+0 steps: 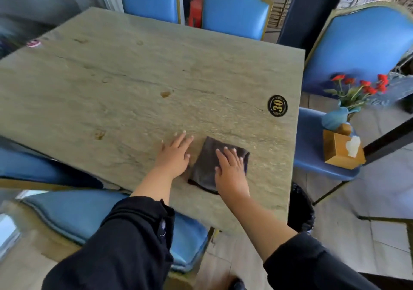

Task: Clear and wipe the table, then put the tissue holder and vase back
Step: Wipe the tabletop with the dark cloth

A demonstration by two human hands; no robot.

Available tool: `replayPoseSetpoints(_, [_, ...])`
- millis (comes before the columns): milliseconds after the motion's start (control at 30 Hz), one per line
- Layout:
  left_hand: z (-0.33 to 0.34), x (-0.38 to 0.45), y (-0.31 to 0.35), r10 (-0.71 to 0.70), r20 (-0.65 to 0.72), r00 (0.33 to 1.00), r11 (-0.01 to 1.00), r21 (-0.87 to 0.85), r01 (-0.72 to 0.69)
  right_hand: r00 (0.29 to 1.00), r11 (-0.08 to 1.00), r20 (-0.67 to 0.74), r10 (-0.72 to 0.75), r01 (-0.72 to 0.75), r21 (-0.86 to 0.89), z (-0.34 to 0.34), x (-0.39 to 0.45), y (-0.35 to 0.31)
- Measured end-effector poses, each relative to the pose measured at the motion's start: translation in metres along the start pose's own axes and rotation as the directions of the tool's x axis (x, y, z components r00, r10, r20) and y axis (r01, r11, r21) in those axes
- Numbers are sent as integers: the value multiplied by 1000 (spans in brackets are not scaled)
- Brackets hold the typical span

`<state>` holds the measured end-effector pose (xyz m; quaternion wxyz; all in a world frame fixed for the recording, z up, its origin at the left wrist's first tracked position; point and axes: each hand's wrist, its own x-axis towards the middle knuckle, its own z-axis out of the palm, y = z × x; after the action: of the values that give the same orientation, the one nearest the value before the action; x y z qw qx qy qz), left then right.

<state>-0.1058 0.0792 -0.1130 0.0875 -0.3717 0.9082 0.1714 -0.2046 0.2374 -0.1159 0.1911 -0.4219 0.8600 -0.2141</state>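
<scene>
A stone-look table [134, 84] fills the view, with brown spill marks [165, 93] on it. A folded dark grey cloth [205, 162] lies near the table's front edge. My right hand [231, 169] presses flat on the cloth, fingers spread. My left hand [175, 152] rests flat on the bare table just left of the cloth, holding nothing. On the blue chair seat [312, 155] to the right stand the wooden tissue holder [339, 150] and the blue vase [334, 118] with red flowers.
A black oval number plate [277, 106] marked 30 sits near the table's right edge. Blue chairs with gold frames [234, 10] ring the table. A black bin [300, 209] stands on the floor by the table's front right corner.
</scene>
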Motion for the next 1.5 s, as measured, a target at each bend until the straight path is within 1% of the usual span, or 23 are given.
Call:
replayPoseSetpoints(67, [-6,13,-26,-103,20,995,994,-19,103,991,975,11,132,-128,-180,19,12,-12])
replayPoseSetpoints(133, [-10,30,-52,-125,-16,992,992,-16,125,975,933,-16,223,-218,-288,33,27,-23])
replayPoseSetpoints(267, [-18,54,-115,-21,-146,989,999,47,28,971,910,-26,239,-233,-343,45,81,-49])
replayPoseSetpoints(367, [-14,58,-148,130,-193,973,991,42,-125,975,907,-25,220,-214,-363,58,114,-78])
replayPoseSetpoints(433, [-10,61,-159,190,-193,963,981,-1,-194,993,922,12,118,-105,-373,72,111,-100])
replayPoseSetpoints(533, [-7,64,-165,179,-239,954,977,-70,-201,984,901,115,-136,171,-400,90,79,-116])
replayPoseSetpoints(600, [-7,65,-163,149,-269,952,976,-114,-185,959,868,183,-217,276,-413,88,62,-106])
replayPoseSetpoints(633, [-8,65,-161,140,-276,951,976,-125,-180,954,854,198,-227,292,-430,84,60,-98])
replayPoseSetpoints(700, [-8,65,-160,125,-285,950,979,-118,-164,974,867,158,-163,218,-448,75,65,-84])
replayPoseSetpoints(767, [-9,66,-161,106,-276,955,983,-119,-143,999,899,45,-13,31,-438,70,82,-83])
replayPoseSetpoints(833, [-10,68,-161,97,-267,959,977,-159,-143,985,906,-9,174,-163,-391,73,107,-96])
replayPoseSetpoints(900, [-17,69,-160,76,-266,961,950,-273,-151,965,898,-10,261,-246,-365,79,126,-120])
replayPoseSetpoints(933, [-21,70,-161,60,-273,960,931,-333,-153,970,904,9,244,-224,-365,84,129,-132])
replayPoseSetpoints(1000, [-34,74,-167,44,-278,959,910,-385,-153,992,924,68,102,-69,-376,97,123,-148])
replayPoseSetpoints(1067, [-46,84,-179,73,-308,949,925,-334,-179,989,904,113,-99,137,-405,108,108,-150])
replayPoseSetpoints(1100, [-52,93,-186,96,-331,939,934,-296,-200,982,892,117,-149,184,-412,109,103,-149])
replayPoseSetpoints(1133, [-57,104,-194,116,-350,930,943,-254,-213,984,897,97,-150,177,-406,108,104,-146])
replayPoseSetpoints(1167, [-62,115,-203,127,-350,928,957,-204,-208,992,910,70,-101,121,-397,105,111,-143])
replayPoseSetpoints(1233, [-69,137,-217,111,-262,959,983,-112,-144,994,925,-23,108,-109,-364,99,134,-143])
replayPoseSetpoints(1300, [-72,153,-231,112,-147,983,993,-19,-116,930,876,-130,344,-367,-313,95,169,-152])
replayPoseSetpoints(1367, [-71,160,-241,161,-123,979,987,47,-157,840,806,-187,509,-541,-241,96,209,-164])
replayPoseSetpoints(1433, [-68,162,-248,231,-152,961,972,71,-222,786,765,-189,589,-617,-184,99,246,-179])
replayPoseSetpoints(1500, [-68,166,-253,292,-205,934,956,26,-293,817,792,-181,547,-575,-206,106,269,-198])
